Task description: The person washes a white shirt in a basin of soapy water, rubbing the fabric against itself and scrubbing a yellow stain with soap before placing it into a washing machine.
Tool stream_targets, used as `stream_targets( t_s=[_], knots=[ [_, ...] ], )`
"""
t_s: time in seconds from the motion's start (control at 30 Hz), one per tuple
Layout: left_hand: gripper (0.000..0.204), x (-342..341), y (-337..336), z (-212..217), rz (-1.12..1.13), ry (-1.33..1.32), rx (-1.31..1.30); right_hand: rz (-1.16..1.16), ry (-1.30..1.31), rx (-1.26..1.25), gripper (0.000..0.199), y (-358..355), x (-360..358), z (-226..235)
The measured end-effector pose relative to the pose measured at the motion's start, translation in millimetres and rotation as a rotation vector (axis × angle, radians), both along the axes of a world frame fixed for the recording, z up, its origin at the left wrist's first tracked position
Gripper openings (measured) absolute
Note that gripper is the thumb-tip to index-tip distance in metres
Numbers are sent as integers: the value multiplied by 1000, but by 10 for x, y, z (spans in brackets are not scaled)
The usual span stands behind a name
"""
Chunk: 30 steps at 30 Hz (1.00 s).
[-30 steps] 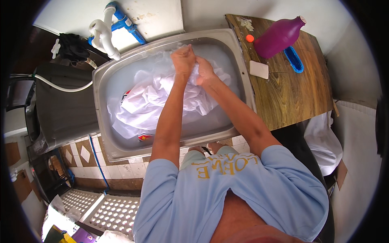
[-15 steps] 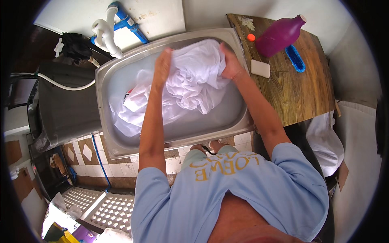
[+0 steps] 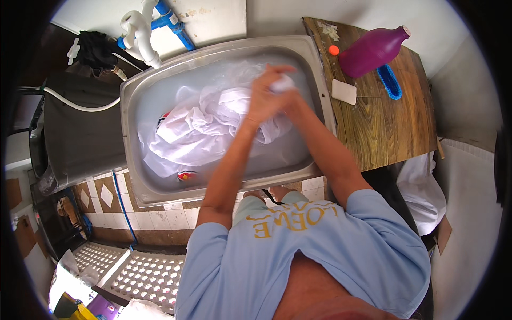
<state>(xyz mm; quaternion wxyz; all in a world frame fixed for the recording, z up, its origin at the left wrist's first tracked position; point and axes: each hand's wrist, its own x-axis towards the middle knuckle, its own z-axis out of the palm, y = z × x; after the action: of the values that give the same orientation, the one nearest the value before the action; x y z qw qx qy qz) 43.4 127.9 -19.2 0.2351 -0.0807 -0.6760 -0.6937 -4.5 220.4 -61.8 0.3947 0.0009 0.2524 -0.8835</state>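
Both our hands meet over the far right part of the sink (image 3: 133, 160), and we see them only from the head camera looking down. Our left hand (image 3: 264, 98) lies on top, fingers curled and closed over a bunched fold of the white cloth (image 3: 197, 128), so the fabric is pinched between the two hands, a hold that looks suited to rubbing it against itself. Our right hand (image 3: 288, 93) sits just under and beside the left; it is mostly hidden, so we cannot tell how far it is closed, though a white wad shows at its fingertips and it presses against the same fold. The remaining cloth trails down and to the left into the milky water, spread across the basin floor, with a small red and dark print showing at its near edge. At the far left, white pipes with blue fittings (image 3: 146, 26) hang over the sink rim, placed to feed it. To the right, a wooden table (image 3: 384, 133) touches the sink, keeping wash things within reach: a purple bottle (image 3: 370, 50) lying tilted, a blue brush (image 3: 389, 82) just near of it, a pale soap bar (image 3: 344, 92) and a small orange cap (image 3: 334, 50).
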Motion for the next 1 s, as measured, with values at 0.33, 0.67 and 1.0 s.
stream_targets(
  t_s=[0.33,0.67,1.0],
  knots=[
    [23,-372,-323,-252,582,-150,-387,-82,-179,413,41,-449,-26,-205],
    [30,-372,-729,-312,556,-239,-395,62,258,668,51,-171,-155,484],
    [45,663,-1042,123,10,-293,-664,-65,1641,1394,49,543,809,316]
  ],
)
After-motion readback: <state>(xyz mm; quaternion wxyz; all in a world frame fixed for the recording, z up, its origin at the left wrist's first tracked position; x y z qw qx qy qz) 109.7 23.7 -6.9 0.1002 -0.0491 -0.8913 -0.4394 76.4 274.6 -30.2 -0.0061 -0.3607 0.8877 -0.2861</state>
